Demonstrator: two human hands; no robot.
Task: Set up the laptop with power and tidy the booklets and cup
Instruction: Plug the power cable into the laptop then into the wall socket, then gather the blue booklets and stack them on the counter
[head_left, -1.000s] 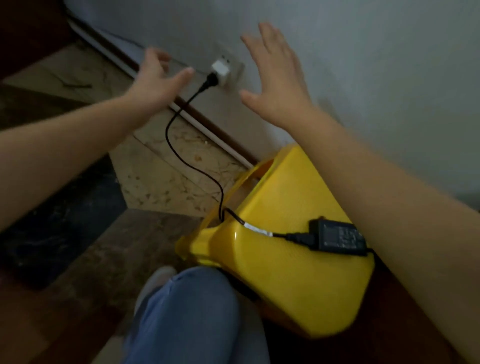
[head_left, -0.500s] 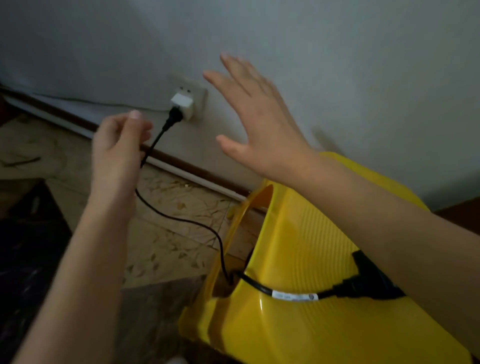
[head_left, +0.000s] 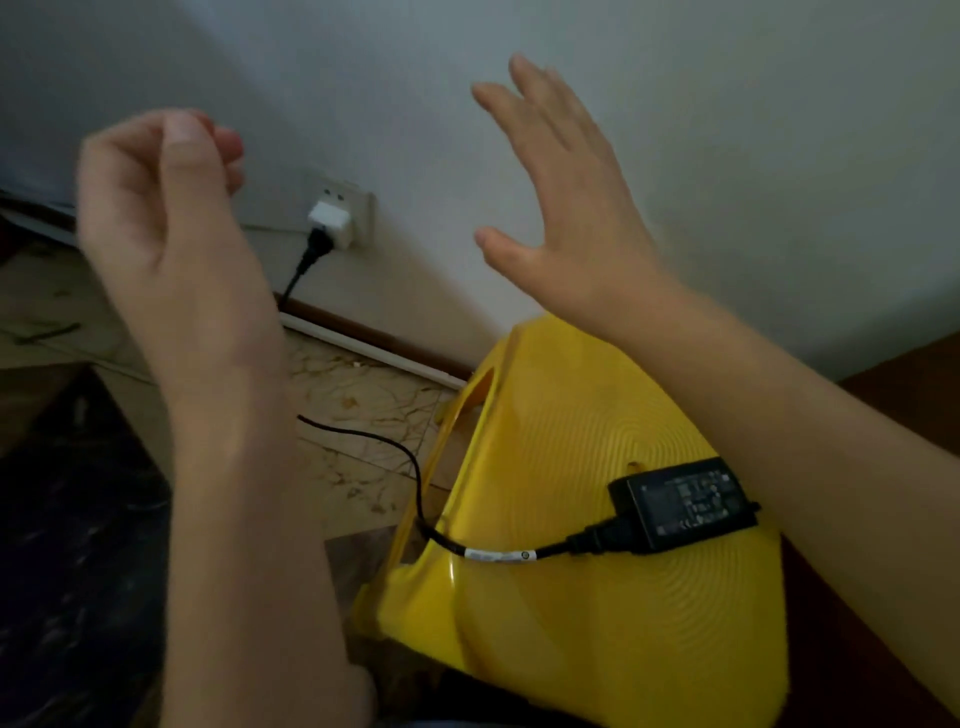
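Charger brick (head_left: 683, 507) flat on yellow stool (head_left: 597, 597), near its right edge; cord (head_left: 405, 457) plugged into far wall socket (head_left: 340, 215). Left hand (head_left: 171, 234) loosely curled, empty; right hand (head_left: 566, 208) spread, clear of wall.

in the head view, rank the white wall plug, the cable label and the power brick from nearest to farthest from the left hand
From the left hand:
1. white wall plug, just to its right, in the wall socket.
2. cable label, lower right, on the cord where it crosses the yellow stool.
3. power brick, farther right, lying on the stool's seat.
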